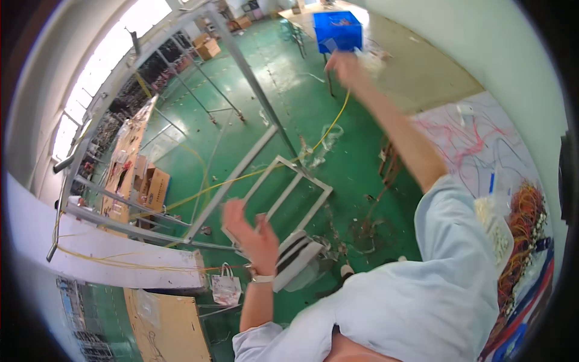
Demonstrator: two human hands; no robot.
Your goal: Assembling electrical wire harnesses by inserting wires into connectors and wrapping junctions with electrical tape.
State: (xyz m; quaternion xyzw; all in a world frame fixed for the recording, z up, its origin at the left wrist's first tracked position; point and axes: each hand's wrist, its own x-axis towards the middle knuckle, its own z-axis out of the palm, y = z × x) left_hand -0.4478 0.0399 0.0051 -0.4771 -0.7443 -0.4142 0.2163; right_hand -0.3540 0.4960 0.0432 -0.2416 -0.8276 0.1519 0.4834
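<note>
My left hand (250, 235) is raised in front of me beside the metal tube frame, its fingers stretched out and its thumb apart, holding nothing. A band circles that wrist. My right arm reaches far forward, and my right hand (345, 67) is at the near side of a blue plastic bin (339, 40) on the far table. A small pale piece (330, 44) shows just above its fingertips; whether the hand holds it I cannot tell. Crumpled clear plastic (375, 60) lies right of the hand. Small reddish things, too small to name, show inside the bin.
A tall metal frame (253, 78) stands at the left, with a yellow hose (241, 175) crossing it. Bundled wires (523, 220) and red strands (470, 142) lie on the right-hand table. A paper bag (226, 288) and a cardboard box (155, 188) are at the left.
</note>
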